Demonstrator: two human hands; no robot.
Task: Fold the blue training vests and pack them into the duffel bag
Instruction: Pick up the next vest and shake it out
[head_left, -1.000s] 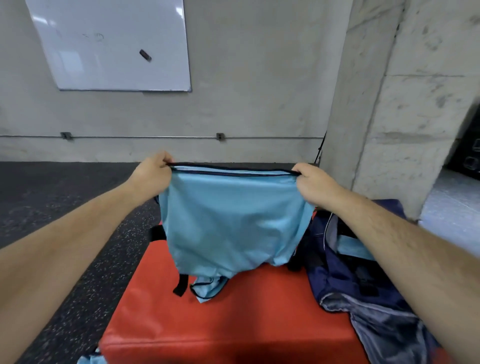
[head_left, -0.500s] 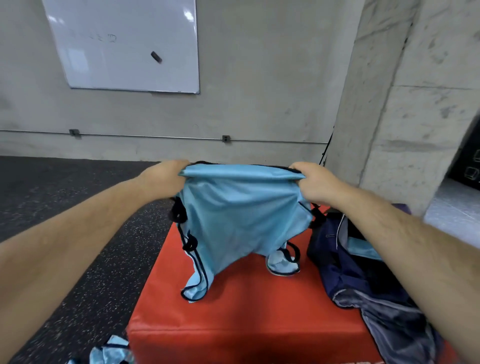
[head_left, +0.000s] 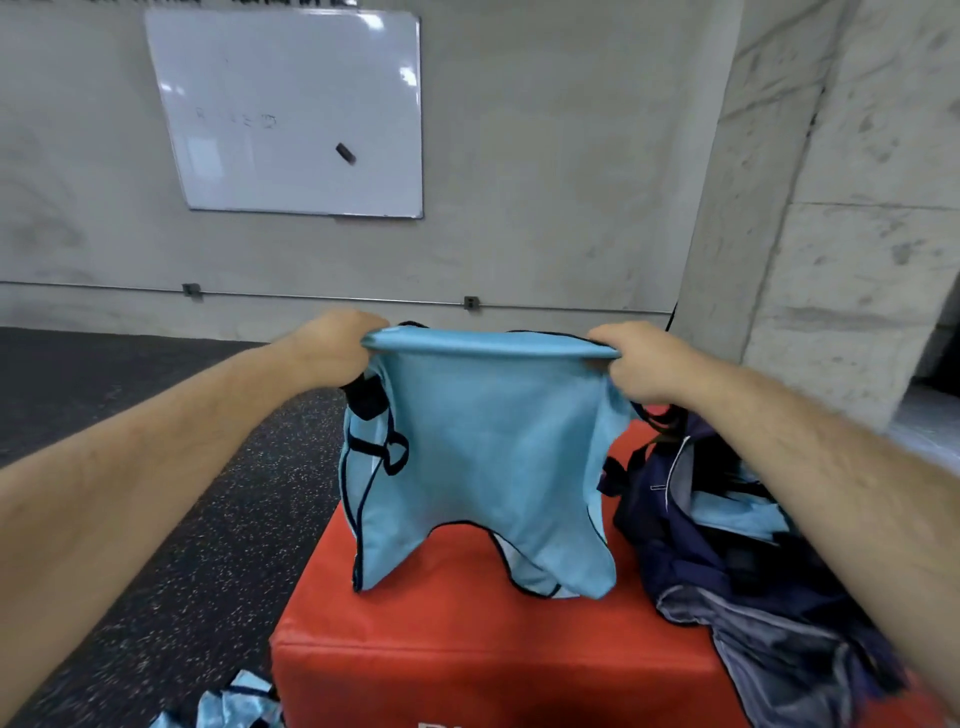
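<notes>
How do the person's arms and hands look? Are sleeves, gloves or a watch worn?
The left forearm and the right forearm are bare to the frame edges; no sleeve shows. The left hand and right hand wear no gloves, and neither wrist shows a watch or band. Both forearms are hairy.

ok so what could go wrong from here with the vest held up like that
Loose black straps on the vest dangle below the left hand; they might tangle or fold in crooked.
The right hand grips bunched fabric, so the fold on the red box may come out uneven.
The duffel bag lies slumped at the box's right side; pushing a vest in might shove it off.
</notes>
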